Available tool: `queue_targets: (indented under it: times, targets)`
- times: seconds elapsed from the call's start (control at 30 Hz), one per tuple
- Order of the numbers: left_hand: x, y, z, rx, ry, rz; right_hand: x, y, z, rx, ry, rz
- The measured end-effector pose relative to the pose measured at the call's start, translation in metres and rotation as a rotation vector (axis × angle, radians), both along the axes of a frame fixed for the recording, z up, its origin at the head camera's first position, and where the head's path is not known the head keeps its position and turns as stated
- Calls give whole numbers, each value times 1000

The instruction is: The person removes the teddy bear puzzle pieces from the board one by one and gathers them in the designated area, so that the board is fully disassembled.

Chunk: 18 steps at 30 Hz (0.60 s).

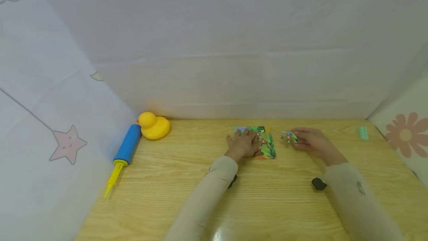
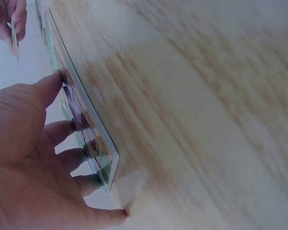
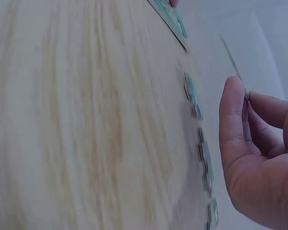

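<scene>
A flat, brightly coloured jigsaw puzzle point(image 1: 270, 151) with a mostly green picture lies on the wooden table. My left hand point(image 1: 244, 146) rests on it with fingers spread. In the left wrist view, several fingertips touch the puzzle's face point(image 2: 89, 139), while one outer digit reaches the table past its corner. To the right, my right hand point(image 1: 312, 142) pinches a thin puzzle piece point(image 3: 233, 60) between thumb and fingers, held edge-on in the right wrist view. Below that hand, loose puzzle pieces point(image 3: 206, 165) lie in a row on the table.
At the back left sits a yellow toy duck point(image 1: 154, 126), beside a blue and yellow hand pump point(image 1: 125, 148). A small pale green bumpy item point(image 1: 363, 133) lies at the far right. White printed sheets point(image 1: 214, 84) wall the table at the back and sides.
</scene>
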<state>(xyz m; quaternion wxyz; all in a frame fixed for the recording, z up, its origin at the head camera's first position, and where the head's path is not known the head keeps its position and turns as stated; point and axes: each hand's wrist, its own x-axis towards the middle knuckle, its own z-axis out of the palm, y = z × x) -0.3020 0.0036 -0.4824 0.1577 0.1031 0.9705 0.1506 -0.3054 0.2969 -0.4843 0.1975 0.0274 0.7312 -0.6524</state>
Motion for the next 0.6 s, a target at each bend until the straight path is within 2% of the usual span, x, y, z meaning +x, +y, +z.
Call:
queue_targets:
  times: [0.13,0.27,0.37,0.6]
  targets:
    - [1,0,0,-3,0,3,7,13,2,-1,5,13]
    - [2,0,1,-15,7,2,12,28,1,-29,-26,18]
    - [1,0,0,-23,3,3,17,39,0,-82,-57,-6]
    - [2,-1,0,-33,20,-5,27,65,-6,-146,-55,-49]
